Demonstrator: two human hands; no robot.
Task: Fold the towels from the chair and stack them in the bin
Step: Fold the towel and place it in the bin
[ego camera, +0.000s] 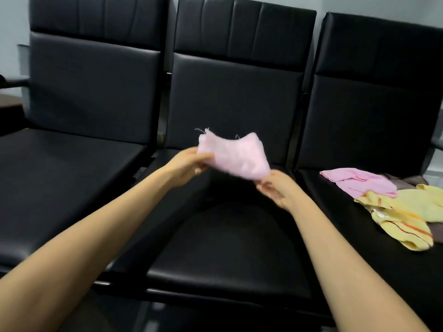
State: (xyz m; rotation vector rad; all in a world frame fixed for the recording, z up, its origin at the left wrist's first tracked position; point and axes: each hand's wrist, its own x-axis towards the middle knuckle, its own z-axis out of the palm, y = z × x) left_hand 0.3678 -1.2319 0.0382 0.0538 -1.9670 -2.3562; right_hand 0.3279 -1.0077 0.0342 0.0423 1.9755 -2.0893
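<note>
L hand, R hand prob. pinch blurred towel.

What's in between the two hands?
A pink towel. The left hand holds one end and the right hand the other, above the middle chair. The head view shows it, a bit blurred.

A left chair, middle chair and right chair, 3 black padded seats, stood in 1 row against a pale wall; soft light glossed the cushions; a brown tabletop showed far left.
</note>
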